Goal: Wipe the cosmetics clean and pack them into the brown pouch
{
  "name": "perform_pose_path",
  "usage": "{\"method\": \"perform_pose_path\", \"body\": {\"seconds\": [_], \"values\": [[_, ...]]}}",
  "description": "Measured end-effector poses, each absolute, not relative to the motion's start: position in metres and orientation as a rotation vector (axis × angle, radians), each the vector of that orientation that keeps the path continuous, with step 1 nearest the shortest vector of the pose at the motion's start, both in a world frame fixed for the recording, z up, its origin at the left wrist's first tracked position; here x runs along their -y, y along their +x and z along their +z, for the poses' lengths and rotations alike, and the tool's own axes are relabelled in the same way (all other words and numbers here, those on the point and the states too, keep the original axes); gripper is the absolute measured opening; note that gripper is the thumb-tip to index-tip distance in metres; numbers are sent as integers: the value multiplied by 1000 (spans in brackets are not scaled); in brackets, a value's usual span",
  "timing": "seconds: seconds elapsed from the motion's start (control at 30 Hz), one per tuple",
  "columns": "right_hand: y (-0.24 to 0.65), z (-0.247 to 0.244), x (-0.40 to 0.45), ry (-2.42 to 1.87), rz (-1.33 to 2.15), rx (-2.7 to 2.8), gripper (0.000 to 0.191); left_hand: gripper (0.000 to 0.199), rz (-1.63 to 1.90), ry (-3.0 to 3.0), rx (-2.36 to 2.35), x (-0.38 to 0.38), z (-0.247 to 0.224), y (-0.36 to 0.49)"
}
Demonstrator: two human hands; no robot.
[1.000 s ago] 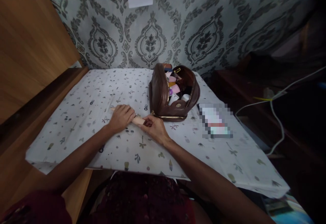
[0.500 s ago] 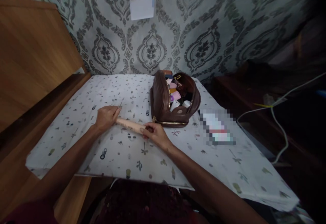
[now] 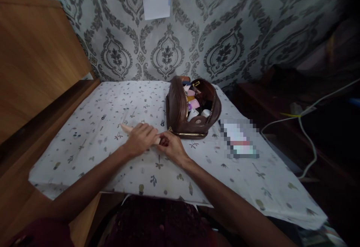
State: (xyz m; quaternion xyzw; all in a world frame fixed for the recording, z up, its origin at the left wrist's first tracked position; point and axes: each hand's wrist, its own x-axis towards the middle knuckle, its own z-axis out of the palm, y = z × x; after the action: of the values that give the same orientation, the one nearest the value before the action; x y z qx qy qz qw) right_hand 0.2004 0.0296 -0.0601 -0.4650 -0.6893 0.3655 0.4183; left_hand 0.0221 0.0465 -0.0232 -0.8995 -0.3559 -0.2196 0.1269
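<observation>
The tube slants from far left to near right, the left hand wrapped over its middle, the right hand pinching its nearer end.

Wall: pale grey, dark damask pattern; white sheet fixed high. Panel: brown wood, left side. Table: white printed cover, by wall. Light: dim; right side deeply shadowed.
</observation>
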Motion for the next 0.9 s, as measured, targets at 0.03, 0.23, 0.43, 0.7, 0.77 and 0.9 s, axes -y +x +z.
{"method": "perform_pose_path", "body": {"seconds": [0.03, 0.23, 0.43, 0.7, 0.77, 0.9], "values": [[200, -60, -30, -1156, 880, 1740, 13, 34, -645, -2664, 1007, -41, -28, 33], [200, -64, -32, -1161, 876, 1745, 10, 28, -612, -2710, 1038, -43, -42, 34], [200, -62, -28, -1215, 1035, 1713, 19, 26, -530, -2507, 1306, -75, -37, -35], [202, -52, -22, -1152, 954, 1802, 20, 30, -671, -2241, 1678, -105, -45, -67], [202, -53, -22, -1156, 895, 1838, 18, 28, -705, -2178, 1742, -107, -43, -65], [202, -58, -25, -1159, 809, 1874, 24, 21, -876, -2148, 1763, -101, -39, -55]]}}
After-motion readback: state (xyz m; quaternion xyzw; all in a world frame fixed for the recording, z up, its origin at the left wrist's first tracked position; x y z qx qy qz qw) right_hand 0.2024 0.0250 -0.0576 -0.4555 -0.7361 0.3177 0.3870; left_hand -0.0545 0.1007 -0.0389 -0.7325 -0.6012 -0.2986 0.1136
